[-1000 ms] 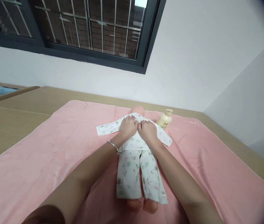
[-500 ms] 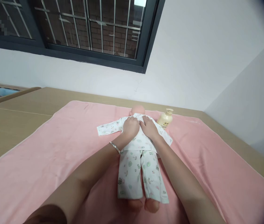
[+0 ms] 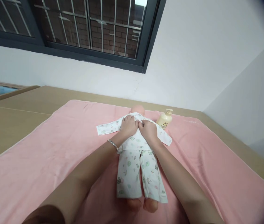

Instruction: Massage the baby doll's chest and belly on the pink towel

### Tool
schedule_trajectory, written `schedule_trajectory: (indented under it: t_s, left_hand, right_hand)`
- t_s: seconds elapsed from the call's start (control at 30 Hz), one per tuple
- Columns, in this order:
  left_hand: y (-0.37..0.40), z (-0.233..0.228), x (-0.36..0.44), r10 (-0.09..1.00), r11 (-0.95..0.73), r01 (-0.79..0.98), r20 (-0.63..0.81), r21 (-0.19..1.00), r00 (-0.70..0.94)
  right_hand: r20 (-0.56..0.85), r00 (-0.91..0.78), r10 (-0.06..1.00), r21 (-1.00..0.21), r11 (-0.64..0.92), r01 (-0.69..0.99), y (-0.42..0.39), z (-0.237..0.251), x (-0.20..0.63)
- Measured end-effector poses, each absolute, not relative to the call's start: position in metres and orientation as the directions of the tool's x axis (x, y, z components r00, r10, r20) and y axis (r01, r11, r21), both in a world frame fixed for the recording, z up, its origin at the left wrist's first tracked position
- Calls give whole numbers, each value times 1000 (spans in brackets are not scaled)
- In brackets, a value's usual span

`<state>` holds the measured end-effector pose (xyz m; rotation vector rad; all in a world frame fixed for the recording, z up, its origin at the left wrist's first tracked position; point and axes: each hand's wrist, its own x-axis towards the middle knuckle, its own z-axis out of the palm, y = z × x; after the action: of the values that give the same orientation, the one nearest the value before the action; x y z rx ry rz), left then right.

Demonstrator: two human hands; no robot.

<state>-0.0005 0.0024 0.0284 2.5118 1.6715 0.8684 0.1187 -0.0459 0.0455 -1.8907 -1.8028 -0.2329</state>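
Observation:
A baby doll (image 3: 137, 109) lies on its back with its head toward the wall, dressed in a white printed shirt (image 3: 135, 143) and matching trousers (image 3: 129, 174). The sleeves spread out to both sides, and the feet show below the trouser legs. On the upper chest, my left hand (image 3: 129, 126) is closed on the shirt front, thumb toward the middle. My right hand (image 3: 148, 130) sits just beside it, fingers curled in a pinch on the cloth near the neckline. The fingertips nearly meet; the bit of cloth between them is mostly hidden.
A pink blanket (image 3: 75, 137) lies under the doll on a wooden surface (image 3: 24, 99). A cream pump bottle (image 3: 165, 119) stands close to the doll's sleeve on the right. Behind are a white wall (image 3: 180, 62) and a barred window with a dark frame (image 3: 94, 59).
My right hand has gone from lying flat on the chest to curled fingers pinching the shirt. My left hand has shifted slightly, its thumb now close to the right fingertips.

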Motion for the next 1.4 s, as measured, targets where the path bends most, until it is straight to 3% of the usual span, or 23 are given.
schedule_trajectory:
  t_s: [0.27, 0.67, 0.9, 1.4]
  left_hand:
    - [2, 24, 2, 841, -446, 837, 468, 318, 271]
    - [-7, 33, 3, 840, -452, 828, 472, 332, 269]
    - [-11, 34, 5, 821, -449, 832, 517, 325, 241]
    - [5, 25, 2, 820, -472, 818, 505, 329, 270]
  right_hand:
    - [379, 98, 920, -388, 62, 919, -32, 37, 129]
    - [348, 68, 935, -378, 73, 923, -27, 34, 133]
    - [414, 59, 908, -382, 115, 917, -29, 37, 133]
    - [393, 141, 909, -321, -9, 947, -40, 41, 121]
